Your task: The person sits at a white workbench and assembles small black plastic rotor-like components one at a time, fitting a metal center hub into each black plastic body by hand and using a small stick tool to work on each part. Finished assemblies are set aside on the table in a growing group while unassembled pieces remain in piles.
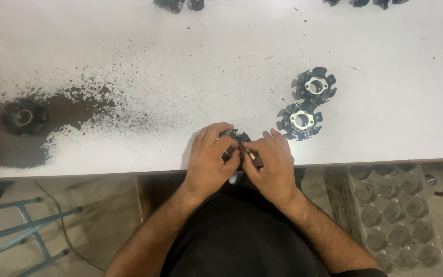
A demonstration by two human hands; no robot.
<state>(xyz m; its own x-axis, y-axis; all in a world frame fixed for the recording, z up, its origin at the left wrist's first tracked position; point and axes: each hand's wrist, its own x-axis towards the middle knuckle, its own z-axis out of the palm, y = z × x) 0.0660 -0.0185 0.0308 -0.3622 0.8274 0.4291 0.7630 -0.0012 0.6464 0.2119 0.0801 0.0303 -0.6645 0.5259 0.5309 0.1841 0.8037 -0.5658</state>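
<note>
My left hand (210, 160) and my right hand (272, 163) meet at the near edge of a white table (221, 61). Both grip one small black round part (236, 137) with lobes around its rim. Most of it is hidden under my fingers. To the right of my hands lie two similar black lobed parts with pale metal rings in the middle, one nearer (300, 121) and one further back (316, 85).
A dark patch of black powder (67, 115) spreads over the table's left side, with another black round part (24, 117) sitting in it. More dark parts line the far edge (178, 4). A grey tray of round cups (396, 215) sits lower right; blue stool legs (26, 225) lower left.
</note>
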